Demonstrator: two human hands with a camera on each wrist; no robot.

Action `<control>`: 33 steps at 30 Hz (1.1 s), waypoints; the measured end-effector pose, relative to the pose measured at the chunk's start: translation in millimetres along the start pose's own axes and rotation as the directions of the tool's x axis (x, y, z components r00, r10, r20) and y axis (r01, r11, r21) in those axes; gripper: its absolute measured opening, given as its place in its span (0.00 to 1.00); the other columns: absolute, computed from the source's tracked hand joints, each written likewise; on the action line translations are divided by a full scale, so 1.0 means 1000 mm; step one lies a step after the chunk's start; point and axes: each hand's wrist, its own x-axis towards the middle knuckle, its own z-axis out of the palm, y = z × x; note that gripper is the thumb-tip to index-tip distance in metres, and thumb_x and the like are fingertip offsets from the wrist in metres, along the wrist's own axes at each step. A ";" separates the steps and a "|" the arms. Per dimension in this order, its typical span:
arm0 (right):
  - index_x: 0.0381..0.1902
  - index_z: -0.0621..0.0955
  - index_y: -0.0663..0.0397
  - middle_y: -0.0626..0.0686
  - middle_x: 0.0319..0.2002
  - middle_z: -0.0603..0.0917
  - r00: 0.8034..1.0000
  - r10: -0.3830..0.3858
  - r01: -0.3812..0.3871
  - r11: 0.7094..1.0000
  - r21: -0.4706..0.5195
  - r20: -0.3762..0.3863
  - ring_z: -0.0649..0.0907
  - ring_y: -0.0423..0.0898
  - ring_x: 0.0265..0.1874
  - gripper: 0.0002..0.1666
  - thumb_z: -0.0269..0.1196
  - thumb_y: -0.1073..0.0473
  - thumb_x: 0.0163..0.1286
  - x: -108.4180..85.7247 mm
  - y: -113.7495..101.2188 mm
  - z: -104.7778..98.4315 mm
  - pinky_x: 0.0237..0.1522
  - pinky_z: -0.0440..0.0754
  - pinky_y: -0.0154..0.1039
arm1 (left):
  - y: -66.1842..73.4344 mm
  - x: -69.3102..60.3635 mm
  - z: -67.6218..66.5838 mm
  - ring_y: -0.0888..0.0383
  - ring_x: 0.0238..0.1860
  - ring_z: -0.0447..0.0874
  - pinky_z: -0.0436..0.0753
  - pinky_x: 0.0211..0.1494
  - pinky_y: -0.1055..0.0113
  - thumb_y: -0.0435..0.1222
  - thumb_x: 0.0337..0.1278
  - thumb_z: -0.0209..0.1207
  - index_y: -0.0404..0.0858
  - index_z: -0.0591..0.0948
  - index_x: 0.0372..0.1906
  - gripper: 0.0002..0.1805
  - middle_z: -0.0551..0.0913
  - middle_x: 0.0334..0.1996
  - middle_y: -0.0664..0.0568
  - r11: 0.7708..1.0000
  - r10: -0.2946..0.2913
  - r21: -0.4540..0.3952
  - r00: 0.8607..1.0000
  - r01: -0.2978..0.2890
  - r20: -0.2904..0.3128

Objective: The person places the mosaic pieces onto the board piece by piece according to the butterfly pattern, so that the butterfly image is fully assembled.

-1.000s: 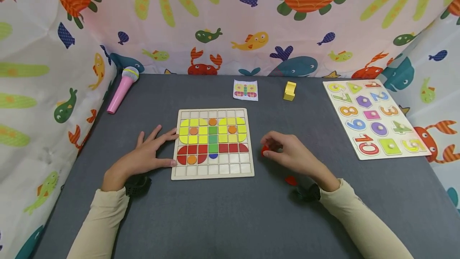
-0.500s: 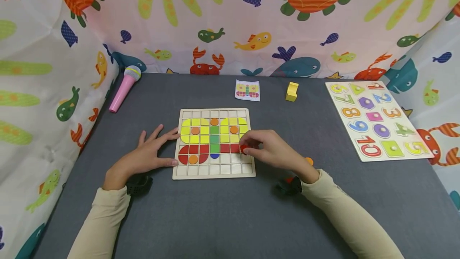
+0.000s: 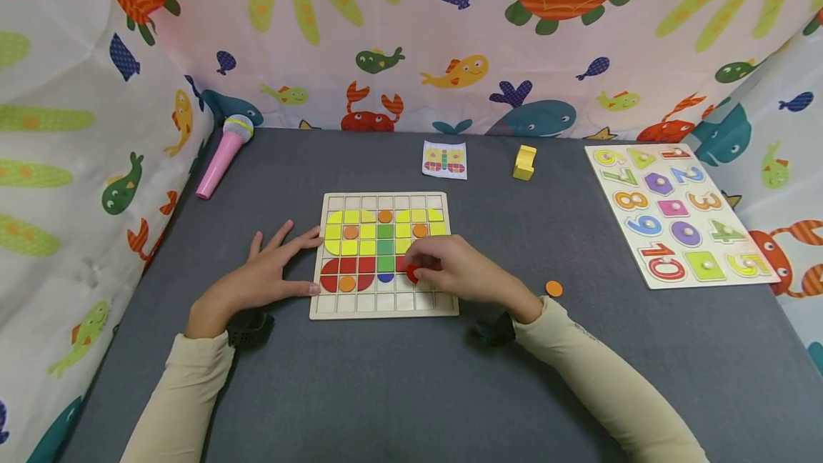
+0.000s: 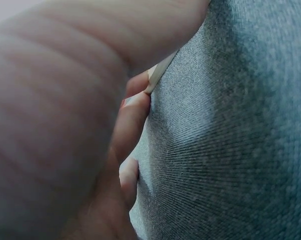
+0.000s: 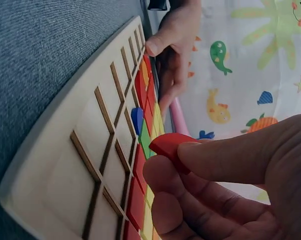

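Note:
A wooden grid board [image 3: 386, 313] lies on the grey table, with yellow, green, red, orange and blue pieces set in its cells. My left hand [image 3: 257, 281] is at the board's left edge with fingers spread, thumb and fingertips touching the rim. Above the board's right half, my right hand [image 3: 466, 274] pinches a red piece [image 5: 173, 147] with one curved side between thumb and index finger. In the right wrist view the piece is held tilted above the grid, just off the cells. A blue half-round piece [image 5: 137, 120] sits in the grid near it.
An orange disc [image 3: 554, 289] lies beside my right wrist. Behind the board are a picture card [image 3: 444, 161] and a yellow block [image 3: 524, 163]. A pink toy microphone [image 3: 221, 159] lies at the back left, a number puzzle board [image 3: 681, 216] at the right.
My right hand has carried the red piece leftward from beside the board to over its cells. The orange disc has come into view, while a loose red piece is now hidden. My left hand stays put.

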 end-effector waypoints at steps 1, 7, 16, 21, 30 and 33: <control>0.53 0.86 0.61 0.48 0.43 0.86 1.000 -0.003 0.003 1.000 -0.009 0.006 0.82 0.45 0.41 0.12 0.70 0.70 0.73 0.001 0.000 0.001 0.47 0.84 0.39 | 0.000 0.000 0.000 0.35 0.85 0.27 0.20 0.75 0.29 0.59 0.59 0.74 0.47 0.61 0.86 0.55 0.51 0.86 0.42 1.000 -0.002 0.000 1.000 0.002 0.000; 0.52 0.86 0.60 0.48 0.42 0.86 0.999 -0.012 0.014 0.998 -0.066 0.034 0.80 0.44 0.40 0.12 0.71 0.68 0.72 0.006 0.000 0.008 0.45 0.84 0.39 | -0.001 0.000 0.000 0.35 0.85 0.27 0.20 0.75 0.29 0.59 0.59 0.74 0.47 0.61 0.86 0.56 0.51 0.86 0.41 1.000 -0.001 -0.002 1.000 0.001 -0.002; 0.41 0.84 0.57 0.44 0.32 0.80 0.999 -0.007 0.011 0.992 -0.127 0.037 0.78 0.41 0.32 0.05 0.69 0.70 0.72 0.010 -0.002 0.015 0.37 0.80 0.36 | 0.000 0.000 0.001 0.35 0.85 0.27 0.20 0.75 0.30 0.59 0.59 0.75 0.47 0.61 0.86 0.56 0.51 0.86 0.42 1.000 -0.005 0.001 1.000 0.005 -0.002; 0.37 0.83 0.55 0.43 0.30 0.78 1.000 -0.008 0.012 0.987 -0.162 0.027 0.76 0.41 0.30 0.06 0.69 0.70 0.72 0.010 -0.003 0.016 0.34 0.78 0.35 | 0.000 0.001 0.001 0.35 0.85 0.27 0.20 0.75 0.29 0.59 0.59 0.74 0.47 0.61 0.86 0.55 0.51 0.86 0.41 1.000 -0.002 0.000 1.000 0.002 -0.004; 0.35 0.82 0.53 0.45 0.31 0.78 1.000 -0.023 0.025 0.972 -0.234 0.009 0.75 0.42 0.30 0.08 0.69 0.69 0.72 0.011 0.000 0.020 0.33 0.77 0.35 | 0.000 0.000 -0.001 0.35 0.85 0.27 0.20 0.75 0.30 0.58 0.59 0.75 0.47 0.61 0.86 0.55 0.50 0.87 0.42 1.000 -0.009 0.003 1.000 0.008 0.008; 0.35 0.82 0.53 0.45 0.31 0.77 1.000 -0.018 0.018 0.965 -0.262 0.003 0.75 0.42 0.31 0.07 0.69 0.68 0.73 0.010 0.000 0.022 0.32 0.76 0.35 | 0.001 -0.001 -0.001 0.35 0.85 0.27 0.19 0.75 0.30 0.58 0.60 0.74 0.47 0.61 0.86 0.55 0.50 0.87 0.43 1.000 -0.005 0.001 1.000 0.005 0.005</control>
